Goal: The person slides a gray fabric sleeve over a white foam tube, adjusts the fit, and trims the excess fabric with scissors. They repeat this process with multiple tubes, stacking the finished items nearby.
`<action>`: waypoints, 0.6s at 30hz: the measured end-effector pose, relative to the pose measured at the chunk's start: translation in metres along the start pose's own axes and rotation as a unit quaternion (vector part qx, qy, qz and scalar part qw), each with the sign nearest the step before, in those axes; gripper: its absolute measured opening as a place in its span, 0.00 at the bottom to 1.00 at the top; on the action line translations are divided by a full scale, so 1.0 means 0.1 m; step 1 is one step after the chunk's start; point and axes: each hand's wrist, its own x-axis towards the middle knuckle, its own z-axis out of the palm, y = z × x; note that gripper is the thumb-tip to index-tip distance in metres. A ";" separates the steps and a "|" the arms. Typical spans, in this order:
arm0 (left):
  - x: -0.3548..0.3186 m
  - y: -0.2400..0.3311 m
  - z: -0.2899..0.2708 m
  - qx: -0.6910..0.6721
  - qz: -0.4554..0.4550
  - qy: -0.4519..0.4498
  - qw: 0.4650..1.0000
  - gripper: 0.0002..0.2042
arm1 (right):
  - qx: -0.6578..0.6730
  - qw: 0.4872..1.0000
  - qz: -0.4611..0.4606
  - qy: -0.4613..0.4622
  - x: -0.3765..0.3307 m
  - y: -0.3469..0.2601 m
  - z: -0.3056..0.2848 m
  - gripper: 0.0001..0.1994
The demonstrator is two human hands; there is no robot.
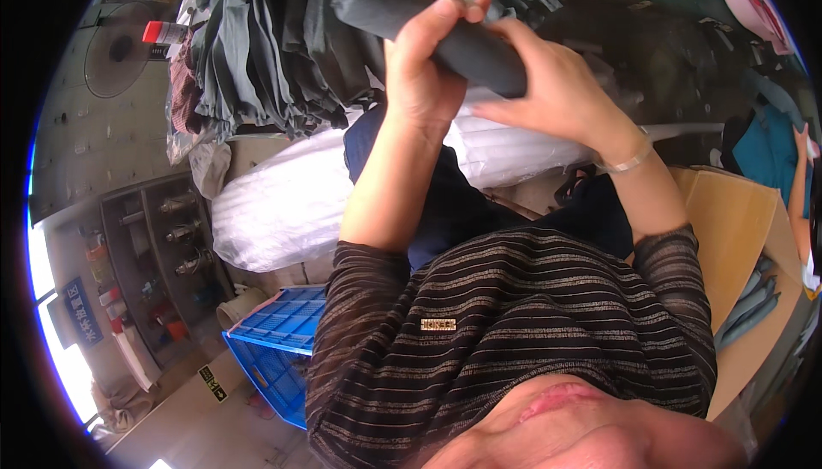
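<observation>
Out in front of me, both hands hold a dark grey fabric roll (377,7), thick and tube-shaped, slanting from upper left to lower right. My left hand (425,67) is closed around its middle, with the thumb and fingertips over the top. At the roll's right end, my right hand (556,84) grips it between thumb and fingers. What lies inside the roll cannot be seen. Just beyond and to the left is a large heap of dark grey-green fabric pieces (257,58), hanging in folds over the near edge of the dark work table (659,50).
A white plastic-wrapped bundle (274,204) lies across, below the table edge. On the left are a blue plastic crate (274,332) and a red-capped can (163,32). A cardboard box (728,221) with grey fabric rolls (747,306) stands at right, near another person's arm (801,195).
</observation>
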 end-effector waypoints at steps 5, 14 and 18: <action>0.07 0.30 -0.14 0.024 0.024 0.018 0.999 0.05 | 0.041 0.988 0.093 -0.116 0.26 -0.15 0.08 0.23; 0.05 0.78 -0.77 -0.140 0.010 0.042 0.989 0.09 | 0.057 0.948 0.225 -0.216 -0.66 0.39 -0.33 0.26; 0.03 0.79 -0.77 -0.205 -0.012 0.082 0.975 0.10 | 0.072 0.940 0.244 -0.227 -0.86 0.46 -0.50 0.26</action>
